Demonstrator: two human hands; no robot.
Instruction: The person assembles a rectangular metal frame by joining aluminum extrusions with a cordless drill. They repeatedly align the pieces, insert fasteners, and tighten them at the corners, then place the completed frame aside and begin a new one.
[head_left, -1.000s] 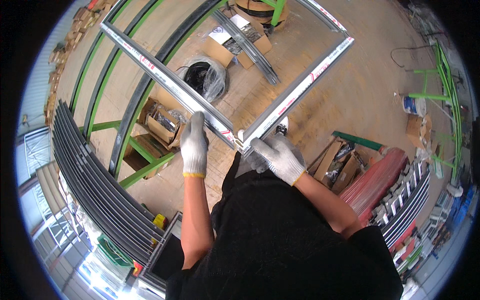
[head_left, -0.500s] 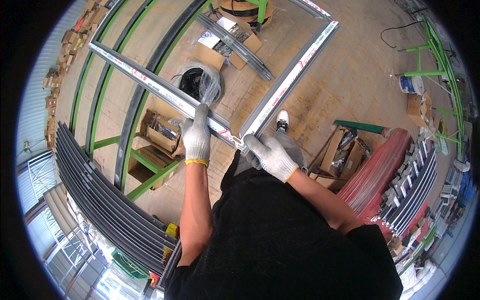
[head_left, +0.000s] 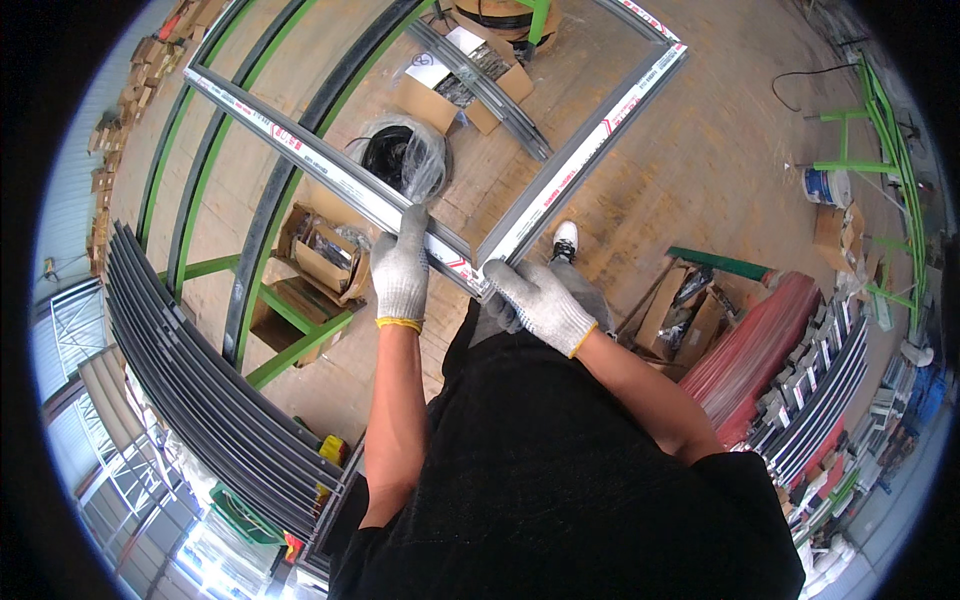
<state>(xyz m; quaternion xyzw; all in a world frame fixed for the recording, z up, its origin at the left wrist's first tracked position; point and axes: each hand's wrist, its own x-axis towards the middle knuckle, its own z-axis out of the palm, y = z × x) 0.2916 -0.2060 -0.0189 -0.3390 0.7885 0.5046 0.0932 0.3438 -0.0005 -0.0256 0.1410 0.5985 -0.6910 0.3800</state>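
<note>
A rectangular frame (head_left: 590, 150) of grey metal profiles, covered with white and red printed film, lies before me with its nearest corner toward my body. My left hand (head_left: 401, 268), in a white knit glove with a yellow cuff, grips the left profile (head_left: 335, 178) just short of that corner, thumb along the top. My right hand (head_left: 540, 303), gloved alike, is closed round the end of the right profile at the corner. The two profile ends meet there, and the fingers partly hide the joint.
A green rack (head_left: 310, 345) with black-padded bars supports the frame's left side. Open cartons (head_left: 325, 255), a bagged black coil (head_left: 400, 160) and loose profiles (head_left: 490, 85) lie beyond. Long dark profiles (head_left: 200, 380) stand at left; a red-wrapped bundle (head_left: 750, 345) is at right.
The gap at the near corner has closed: the profile ends have come together, and the pale corner piece between them no longer shows. Both hands keep their grip.
</note>
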